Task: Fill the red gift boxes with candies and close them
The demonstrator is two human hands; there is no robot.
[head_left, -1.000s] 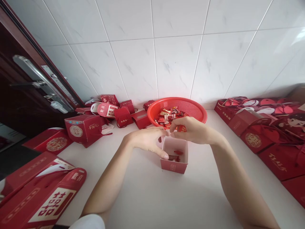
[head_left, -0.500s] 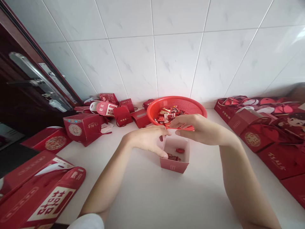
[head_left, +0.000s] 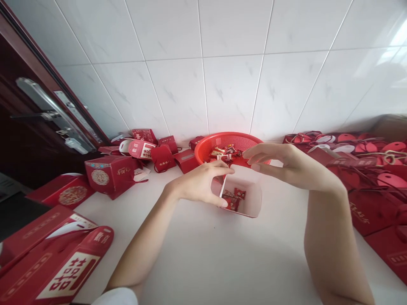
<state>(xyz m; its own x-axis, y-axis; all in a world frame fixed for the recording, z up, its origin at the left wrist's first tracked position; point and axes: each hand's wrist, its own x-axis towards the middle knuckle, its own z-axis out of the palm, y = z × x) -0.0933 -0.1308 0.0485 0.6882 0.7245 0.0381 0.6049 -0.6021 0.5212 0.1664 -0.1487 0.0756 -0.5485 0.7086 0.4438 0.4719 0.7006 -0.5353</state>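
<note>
An open-topped box [head_left: 251, 201] with a pale inside stands on the white table, tilted a little to the right. Several red-wrapped candies [head_left: 234, 199] lie inside it. My left hand [head_left: 203, 184] grips the box's left side, thumb at the near edge and fingers at the far edge. Above and right of the box, my right hand [head_left: 276, 163] hovers with its fingers bent and apart, nothing visible in it. Behind the hands is a red plastic basket [head_left: 203, 148] with wrapped candies [head_left: 225, 152] in it.
Red gift boxes [head_left: 110, 176] are heaped at the left, with larger ones [head_left: 70, 271] near the front left. More red boxes [head_left: 372, 212] with cords crowd the right side. A tiled wall [head_left: 232, 93] rises behind, and a door with a metal handle [head_left: 47, 106] is at the far left.
More candies show inside the box, which now tilts differently, its front face no longer showing. My right hand has moved slightly right, away from the box. The view has shifted slightly.
</note>
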